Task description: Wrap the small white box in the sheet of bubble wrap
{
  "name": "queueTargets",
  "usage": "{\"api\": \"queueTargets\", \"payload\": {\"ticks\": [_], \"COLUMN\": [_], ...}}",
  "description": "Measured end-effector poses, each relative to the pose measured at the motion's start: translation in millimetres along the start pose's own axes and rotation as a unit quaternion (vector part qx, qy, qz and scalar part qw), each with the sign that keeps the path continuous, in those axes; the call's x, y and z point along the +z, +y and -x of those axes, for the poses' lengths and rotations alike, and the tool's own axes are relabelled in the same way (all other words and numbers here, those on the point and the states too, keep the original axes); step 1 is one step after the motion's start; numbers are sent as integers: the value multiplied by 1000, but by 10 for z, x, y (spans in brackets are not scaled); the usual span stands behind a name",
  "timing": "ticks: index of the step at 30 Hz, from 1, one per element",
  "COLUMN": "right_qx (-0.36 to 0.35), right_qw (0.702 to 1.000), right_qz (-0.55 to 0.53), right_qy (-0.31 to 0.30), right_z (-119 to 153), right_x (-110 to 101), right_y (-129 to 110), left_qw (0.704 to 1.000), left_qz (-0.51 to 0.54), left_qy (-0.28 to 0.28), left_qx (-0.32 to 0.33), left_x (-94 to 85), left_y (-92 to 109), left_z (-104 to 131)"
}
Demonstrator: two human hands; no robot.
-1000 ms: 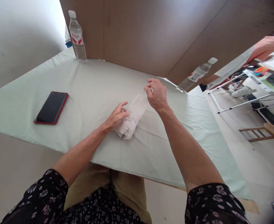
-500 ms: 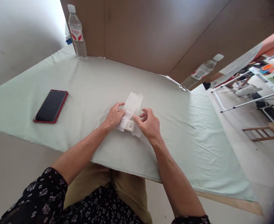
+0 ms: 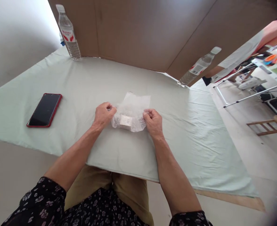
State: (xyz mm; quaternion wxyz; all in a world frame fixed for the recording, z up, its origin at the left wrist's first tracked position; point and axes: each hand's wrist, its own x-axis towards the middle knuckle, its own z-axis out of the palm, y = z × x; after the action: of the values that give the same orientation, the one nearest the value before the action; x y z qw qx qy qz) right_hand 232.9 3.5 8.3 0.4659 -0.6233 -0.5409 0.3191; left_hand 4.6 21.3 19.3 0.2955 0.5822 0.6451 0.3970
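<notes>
A sheet of bubble wrap [image 3: 137, 103] lies spread on the cloth-covered table in front of me. On its near part sits a small pale box [image 3: 125, 121] with a printed code on its top. My left hand [image 3: 104, 114] pinches the left edge of the wrap between thumb and fingers. At the opposite edge, my right hand [image 3: 153, 121] grips the wrap, fingers closed. Neither hand touches the box, which rests between them.
A phone in a red case [image 3: 44, 110] lies at the left. Behind, a tall cardboard panel [image 3: 138, 34] stands with a water bottle [image 3: 69, 34] at its left and another bottle [image 3: 198, 67] at its right. A wooden stool [image 3: 270, 125] stands on the floor at right.
My hands have moved apart, each now holding an edge of the bubble wrap. The wrap has been unfolded wider, and the box shows more fully. My right hand has closed.
</notes>
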Motion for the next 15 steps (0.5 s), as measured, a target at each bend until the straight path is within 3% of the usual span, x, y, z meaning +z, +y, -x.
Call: {"api": "queueTargets", "payload": {"ticks": [2, 5, 9, 11, 13, 15], "right_qx": [1, -23, -103, -125, -124, -121], "right_qw": [998, 988, 976, 983, 990, 988], "right_qz": [47, 130, 127, 92, 68, 82], "right_qy": [28, 79, 142, 98, 14, -46], "right_z": [-45, -80, -21, 35, 86, 117], "right_x": [-44, -104, -146, -148, -138, -130], "right_y": [48, 70, -44, -125, -183, -213], "left_qw": [998, 990, 990, 986, 979, 975], "left_qz": [-52, -136, -91, -30, -8, -37], "left_qy": [46, 42, 81, 90, 40, -19], "left_qx": [8, 16, 66, 138, 198, 216], "left_x": [-36, -61, -78, -84, -76, -57], "left_y": [-60, -107, -31, 39, 93, 119], "left_z": [-71, -116, -56, 4, 63, 111]}}
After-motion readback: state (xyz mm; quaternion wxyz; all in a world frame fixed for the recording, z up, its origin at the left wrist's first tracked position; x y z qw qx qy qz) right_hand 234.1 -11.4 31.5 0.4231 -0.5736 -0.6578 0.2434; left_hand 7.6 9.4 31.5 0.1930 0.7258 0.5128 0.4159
